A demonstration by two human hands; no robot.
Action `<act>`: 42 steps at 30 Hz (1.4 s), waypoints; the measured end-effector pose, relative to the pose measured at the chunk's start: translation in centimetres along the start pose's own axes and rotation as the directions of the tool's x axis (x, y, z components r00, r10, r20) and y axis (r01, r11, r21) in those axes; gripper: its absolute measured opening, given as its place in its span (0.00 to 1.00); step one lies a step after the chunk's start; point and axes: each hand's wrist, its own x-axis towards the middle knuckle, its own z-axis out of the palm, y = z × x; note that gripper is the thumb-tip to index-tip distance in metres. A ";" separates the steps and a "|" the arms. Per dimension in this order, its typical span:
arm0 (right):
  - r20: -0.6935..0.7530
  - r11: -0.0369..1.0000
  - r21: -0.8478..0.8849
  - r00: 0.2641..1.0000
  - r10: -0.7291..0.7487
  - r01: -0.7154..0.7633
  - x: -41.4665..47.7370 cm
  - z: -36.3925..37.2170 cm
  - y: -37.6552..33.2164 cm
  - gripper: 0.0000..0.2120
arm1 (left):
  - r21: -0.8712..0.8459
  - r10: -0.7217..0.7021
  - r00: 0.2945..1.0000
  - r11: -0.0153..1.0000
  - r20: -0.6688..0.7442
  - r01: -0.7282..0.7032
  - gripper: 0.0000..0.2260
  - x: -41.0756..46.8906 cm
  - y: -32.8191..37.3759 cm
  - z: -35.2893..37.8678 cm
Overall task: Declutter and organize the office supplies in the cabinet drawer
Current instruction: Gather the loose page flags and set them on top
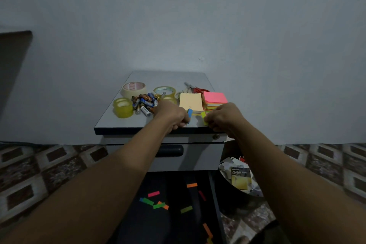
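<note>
On the grey cabinet top (pixel 118 123) lie tape rolls (pixel 122 107), a heap of batteries (pixel 144 103), a pale orange note pad (pixel 191 102) and a pink-topped stack of sticky notes (pixel 215 98). My left hand (pixel 171 115) hovers over the front edge and pinches a blue sticky flag (pixel 189 113). My right hand (pixel 222 118), just to the right, pinches a yellow-green sticky flag (pixel 204 118). The open drawer (pixel 214 194) below holds several loose coloured flags (pixel 153 193) on its dark bottom.
Red-handled scissors (pixel 195 88) lie behind the pads. A bin (pixel 240 179) with packaging, including an alkaline battery card, stands right of the cabinet. A patterned floor (pixel 39 168) surrounds it. A dark panel (pixel 13 61) stands at far left against the wall.
</note>
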 end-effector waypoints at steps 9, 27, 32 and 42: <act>0.111 0.947 -0.316 0.990 0.093 -0.054 1.6 0.6 -2.6 0.06 | 0.204 0.005 0.999 0.979 0.032 -0.011 0.07 1.6 0.6 0.8; 0.061 0.935 -0.346 0.992 0.110 -0.082 2.6 0.5 -2.7 0.05 | 0.267 0.054 0.998 0.962 0.037 -0.062 0.05 2.3 0.8 0.1; 0.084 0.938 -0.332 0.987 0.138 -0.103 2.6 0.6 -2.8 0.03 | 0.229 0.030 0.998 0.973 0.056 -0.042 0.07 2.3 0.8 0.1; 0.091 0.950 -0.302 0.990 0.111 -0.078 2.5 0.8 -2.6 0.04 | 0.369 0.128 0.991 0.921 0.027 -0.128 0.14 2.1 0.4 0.9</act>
